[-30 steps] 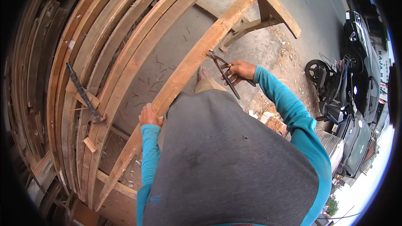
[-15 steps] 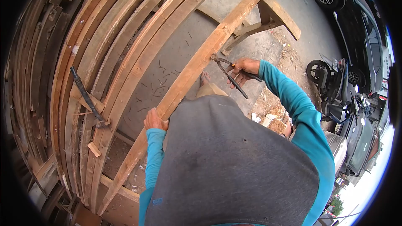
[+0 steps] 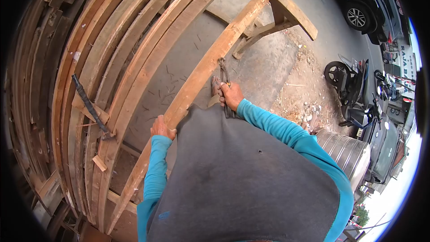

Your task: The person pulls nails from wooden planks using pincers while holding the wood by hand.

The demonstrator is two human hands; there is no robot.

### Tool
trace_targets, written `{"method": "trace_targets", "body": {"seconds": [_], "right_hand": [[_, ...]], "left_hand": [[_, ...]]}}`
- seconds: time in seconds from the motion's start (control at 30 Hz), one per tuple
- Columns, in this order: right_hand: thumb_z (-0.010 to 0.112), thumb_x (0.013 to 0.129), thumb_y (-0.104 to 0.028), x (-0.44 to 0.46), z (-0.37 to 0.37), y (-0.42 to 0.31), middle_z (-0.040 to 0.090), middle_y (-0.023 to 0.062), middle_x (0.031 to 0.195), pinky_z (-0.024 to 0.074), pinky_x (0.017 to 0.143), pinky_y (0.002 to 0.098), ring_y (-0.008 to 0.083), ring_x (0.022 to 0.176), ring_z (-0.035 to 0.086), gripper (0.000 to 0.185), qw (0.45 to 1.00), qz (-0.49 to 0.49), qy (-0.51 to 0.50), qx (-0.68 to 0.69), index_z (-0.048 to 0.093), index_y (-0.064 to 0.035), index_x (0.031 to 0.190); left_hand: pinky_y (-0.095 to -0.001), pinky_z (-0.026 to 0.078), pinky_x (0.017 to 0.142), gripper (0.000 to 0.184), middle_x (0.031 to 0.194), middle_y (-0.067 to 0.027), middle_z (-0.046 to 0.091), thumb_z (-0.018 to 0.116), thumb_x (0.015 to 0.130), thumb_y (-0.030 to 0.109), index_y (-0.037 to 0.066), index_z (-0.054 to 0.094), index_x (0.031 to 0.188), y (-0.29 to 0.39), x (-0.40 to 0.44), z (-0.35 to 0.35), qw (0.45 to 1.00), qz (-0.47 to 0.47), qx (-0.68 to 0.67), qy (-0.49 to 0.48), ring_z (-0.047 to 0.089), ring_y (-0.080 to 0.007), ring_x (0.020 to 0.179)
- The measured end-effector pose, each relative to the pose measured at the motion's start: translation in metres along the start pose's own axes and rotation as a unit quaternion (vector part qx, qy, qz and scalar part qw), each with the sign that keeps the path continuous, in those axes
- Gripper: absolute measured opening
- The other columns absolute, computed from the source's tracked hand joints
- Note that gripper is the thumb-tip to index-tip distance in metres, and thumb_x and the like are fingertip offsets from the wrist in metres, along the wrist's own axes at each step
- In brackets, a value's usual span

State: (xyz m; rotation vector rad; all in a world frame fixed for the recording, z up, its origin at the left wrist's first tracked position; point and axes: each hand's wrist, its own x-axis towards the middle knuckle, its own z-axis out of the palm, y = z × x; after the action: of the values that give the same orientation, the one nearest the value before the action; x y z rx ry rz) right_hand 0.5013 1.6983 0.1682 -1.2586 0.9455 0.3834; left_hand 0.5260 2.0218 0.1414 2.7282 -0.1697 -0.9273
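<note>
A long wooden plank runs diagonally in front of me. My left hand is wrapped around its near part, close to my body. In my right hand is a pair of metal pincers, its handles squeezed close together. The pincers' jaws sit at the right edge of the plank; whether a nail is between them is too small to tell. My fingers hide part of the handles.
On the stacked boards at left lie a hammer with a dark wrapped handle and a small wood block. Nails are scattered on the floor below. A motorbike, a dark car and a ribbed metal cylinder stand at right.
The pincers' spread handles have come together, and my right hand has swung left and toward my body. My left hand keeps its hold on the plank.
</note>
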Motion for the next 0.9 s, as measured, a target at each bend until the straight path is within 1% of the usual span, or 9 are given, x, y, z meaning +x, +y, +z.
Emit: {"method": "trace_targets", "body": {"seconds": [0.2, 0.3, 0.33, 0.4, 0.6, 0.67, 0.77, 0.83, 0.9], "right_hand": [[0.048, 0.104, -0.028, 0.033, 0.011, 0.044, 0.054, 0.0045, 0.076, 0.0468, 0.047, 0.0327, 0.0141, 0.056, 0.052, 0.025, 0.994, -0.094, 0.045, -0.037, 0.051, -0.0036, 0.098], [0.047, 0.105, -0.028, 0.078, 0.017, 0.095, 0.054, 0.004, 0.076, 0.0464, 0.048, 0.0323, 0.0137, 0.057, 0.053, 0.024, 0.935, -0.23, 0.175, -0.207, 0.049, -0.0047, 0.103], [0.046, 0.104, -0.031, 0.076, 0.014, 0.091, 0.05, 0.0221, 0.108, 0.0361, 0.083, 0.0416, 0.0331, 0.098, 0.044, 0.037, 0.954, -0.191, 0.137, -0.188, 0.049, 0.0034, 0.117], [0.045, 0.102, -0.033, 0.073, 0.01, 0.087, 0.046, 0.0402, 0.14, 0.0259, 0.118, 0.051, 0.0525, 0.139, 0.036, 0.053, 0.968, -0.152, 0.106, -0.169, 0.049, 0.0114, 0.131], [0.046, 0.102, -0.032, 0.044, 0.016, 0.041, 0.06, 0.0361, 0.121, 0.0332, 0.112, 0.052, 0.0514, 0.125, 0.049, 0.043, 0.955, -0.128, 0.104, -0.246, 0.051, 0.0046, 0.124], [0.047, 0.102, -0.033, 0.064, 0.006, 0.056, 0.065, 0.0332, 0.109, 0.0373, 0.105, 0.0531, 0.0504, 0.111, 0.057, 0.04, 0.899, -0.254, 0.082, -0.347, 0.05, 0.002, 0.121], [0.046, 0.102, -0.033, 0.039, -0.015, 0.034, 0.065, 0.0316, 0.104, 0.0422, 0.098, 0.0545, 0.0503, 0.097, 0.062, 0.04, 0.898, -0.267, 0.061, -0.346, 0.05, 0.0023, 0.121], [0.045, 0.101, -0.026, 0.013, -0.043, -0.011, 0.066, 0.0268, 0.105, 0.0522, 0.091, 0.0515, 0.0434, 0.091, 0.068, 0.036, 0.934, -0.15, -0.045, -0.321, 0.05, 0.0033, 0.121], [0.043, 0.099, -0.016, 0.008, -0.064, -0.022, 0.066, 0.0208, 0.106, 0.0593, 0.085, 0.0457, 0.0335, 0.093, 0.071, 0.031, 0.99, -0.041, -0.108, -0.076, 0.051, 0.0049, 0.119]], "left_hand": [[-0.0521, 0.049, 0.091, 0.061, 0.11, -0.0182, 0.065, 0.087, 0.063, 0.02, 0.008, 0.051, 0.111, 0.002, 0.003, -0.001, 1.0, -0.017, -0.012, -0.002, 0.061, -0.0392, 0.11], [-0.0499, 0.051, 0.091, 0.058, 0.11, -0.0204, 0.066, 0.086, 0.064, 0.021, 0.007, 0.052, 0.11, -0.006, 0.011, -0.008, 0.998, -0.012, -0.035, -0.042, 0.063, -0.0403, 0.108], [-0.0499, 0.051, 0.091, 0.058, 0.11, -0.0204, 0.066, 0.086, 0.064, 0.021, 0.007, 0.052, 0.11, -0.005, 0.01, -0.01, 0.998, -0.009, -0.035, -0.041, 0.063, -0.0403, 0.108], [-0.0483, 0.053, 0.09, 0.058, 0.111, -0.0224, 0.067, 0.085, 0.065, 0.023, 0.005, 0.053, 0.11, -0.002, 0.009, -0.015, 0.998, 0.0, -0.041, -0.041, 0.064, -0.043, 0.106], [-0.0482, 0.053, 0.092, 0.069, 0.113, -0.0257, 0.067, 0.084, 0.062, 0.024, 0.003, 0.053, 0.12, -0.017, 0.027, -0.017, 0.993, 0.006, -0.06, -0.098, 0.064, -0.0437, 0.108], [-0.048, 0.053, 0.092, 0.071, 0.113, -0.0255, 0.068, 0.084, 0.062, 0.023, 0.003, 0.053, 0.122, -0.02, 0.03, -0.014, 0.993, 0.008, -0.059, -0.098, 0.064, -0.0435, 0.107], [-0.0478, 0.053, 0.092, 0.07, 0.113, -0.0243, 0.068, 0.084, 0.062, 0.023, 0.003, 0.054, 0.121, -0.011, 0.021, -0.024, 0.994, -0.004, -0.057, -0.088, 0.064, -0.0431, 0.108], [-0.0477, 0.053, 0.092, 0.067, 0.113, -0.0234, 0.068, 0.085, 0.062, 0.022, 0.003, 0.054, 0.119, -0.001, 0.014, -0.02, 0.995, -0.017, -0.058, -0.078, 0.064, -0.0428, 0.108], [-0.0491, 0.053, 0.089, 0.06, 0.111, -0.0218, 0.068, 0.085, 0.061, 0.02, 0.004, 0.055, 0.111, 0.0, 0.007, -0.012, 0.999, -0.012, -0.047, -0.019, 0.064, -0.0425, 0.106]]}}
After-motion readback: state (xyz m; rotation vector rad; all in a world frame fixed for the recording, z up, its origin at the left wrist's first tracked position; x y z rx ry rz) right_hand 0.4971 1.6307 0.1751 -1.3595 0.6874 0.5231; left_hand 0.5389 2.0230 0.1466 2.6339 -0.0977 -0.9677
